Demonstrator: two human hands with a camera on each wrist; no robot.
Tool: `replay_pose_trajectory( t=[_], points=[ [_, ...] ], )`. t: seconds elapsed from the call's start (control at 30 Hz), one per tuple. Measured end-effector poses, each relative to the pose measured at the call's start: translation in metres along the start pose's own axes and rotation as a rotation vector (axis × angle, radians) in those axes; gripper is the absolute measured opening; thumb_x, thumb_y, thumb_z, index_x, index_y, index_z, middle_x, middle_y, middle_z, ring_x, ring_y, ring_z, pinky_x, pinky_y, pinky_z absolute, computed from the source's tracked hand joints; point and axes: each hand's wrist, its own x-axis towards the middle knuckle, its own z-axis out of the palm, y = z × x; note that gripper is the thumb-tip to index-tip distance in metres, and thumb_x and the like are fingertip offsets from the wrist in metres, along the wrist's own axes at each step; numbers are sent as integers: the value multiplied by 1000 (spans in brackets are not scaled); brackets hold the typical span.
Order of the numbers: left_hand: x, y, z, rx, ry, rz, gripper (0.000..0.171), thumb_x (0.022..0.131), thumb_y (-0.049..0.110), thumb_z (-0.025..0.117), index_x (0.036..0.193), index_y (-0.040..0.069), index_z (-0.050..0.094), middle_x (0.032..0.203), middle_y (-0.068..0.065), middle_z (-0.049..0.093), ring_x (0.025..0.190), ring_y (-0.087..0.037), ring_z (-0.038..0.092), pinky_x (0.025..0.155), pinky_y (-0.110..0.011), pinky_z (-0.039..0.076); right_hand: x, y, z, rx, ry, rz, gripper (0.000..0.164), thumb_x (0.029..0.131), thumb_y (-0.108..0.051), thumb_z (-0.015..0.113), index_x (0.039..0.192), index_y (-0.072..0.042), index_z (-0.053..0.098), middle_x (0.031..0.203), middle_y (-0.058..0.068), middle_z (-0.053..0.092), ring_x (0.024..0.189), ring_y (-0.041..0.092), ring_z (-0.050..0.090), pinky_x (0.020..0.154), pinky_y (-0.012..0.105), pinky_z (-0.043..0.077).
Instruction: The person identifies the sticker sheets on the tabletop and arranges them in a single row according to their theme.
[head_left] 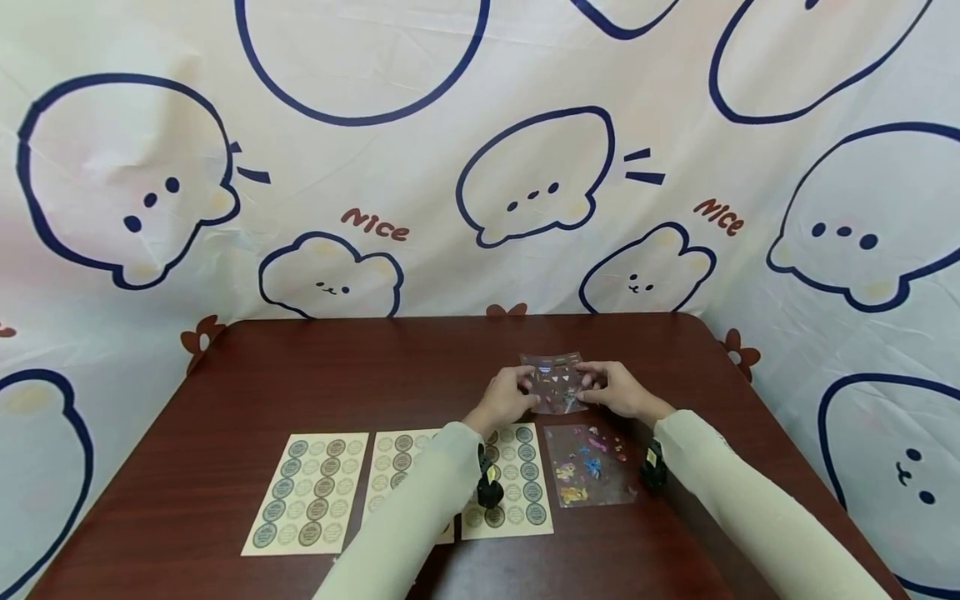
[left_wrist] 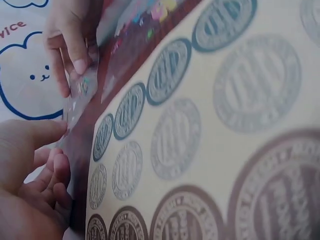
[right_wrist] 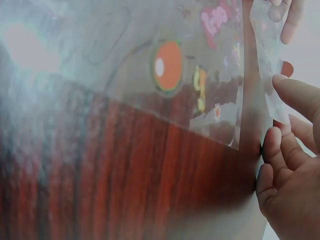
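Both hands pinch a small clear plastic sticker sheet (head_left: 553, 382) dotted with tiny coloured stickers. The left hand (head_left: 504, 395) has its left edge between thumb and fingers, and the right hand (head_left: 617, 390) grips the right edge the same way. In the left wrist view the sheet (left_wrist: 82, 87) bends slightly between the two hands. Seen from the right wrist, its edge (right_wrist: 267, 65) lies between the thumb and fingers of the right hand (right_wrist: 295, 165). Below the hands, another clear sticker sheet (head_left: 588, 467) with colourful figures lies flat on the table.
To the left, cream sheets of round labels lie in a row: one at far left (head_left: 306, 493), one in the middle partly under the left sleeve (head_left: 420, 508), one nearer right (head_left: 517, 483). The dark wooden table (head_left: 360, 367) meets a printed cloth backdrop (head_left: 435, 275).
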Motion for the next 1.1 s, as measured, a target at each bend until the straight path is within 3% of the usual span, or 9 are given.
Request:
replay_pose_trajectory(
  t=[0.17, 0.33, 0.57, 0.8, 1.1],
  points=[
    [0, 1, 2, -106, 30, 13, 56, 93, -3, 66, 147, -1, 50, 103, -13, 61, 71, -11, 49, 64, -23, 42, -1, -5, 3, -2, 11, 9, 54, 91, -5, 72, 140, 7, 54, 99, 18, 64, 75, 15, 54, 62, 24, 47],
    [-2, 4, 1, -137, 30, 14, 56, 94, -5, 64, 147, 1, 49, 105, -14, 62, 67, -11, 47, 61, -23, 41, -3, -8, 4, 24, -1, 12, 56, 91, -3, 72, 142, 8, 52, 96, 15, 65, 73, 13, 55, 62, 24, 48],
    [-5, 8, -4, -138, 19, 33, 57, 93, -4, 65, 148, 2, 49, 105, -16, 64, 58, -9, 44, 58, -24, 41, -8, -12, -3, 62, -4, -36, 58, 90, -2, 72, 143, 9, 50, 94, 15, 66, 72, 14, 54, 61, 23, 47],
    [-7, 8, -8, -149, -14, 44, 60, 93, -6, 64, 149, 4, 48, 103, -16, 64, 57, -10, 45, 58, -24, 41, -11, -13, -8, 27, 4, -59, 57, 91, -4, 72, 143, 5, 52, 94, 12, 63, 72, 13, 55, 61, 24, 48],
    [-11, 8, -12, -142, -41, 68, 62, 91, -6, 65, 149, 5, 48, 102, -16, 64, 59, -10, 45, 58, -23, 41, -15, -14, -12, 44, -22, -32, 59, 90, -5, 73, 145, 0, 51, 101, 16, 65, 72, 15, 55, 59, 25, 48]
  ],
)
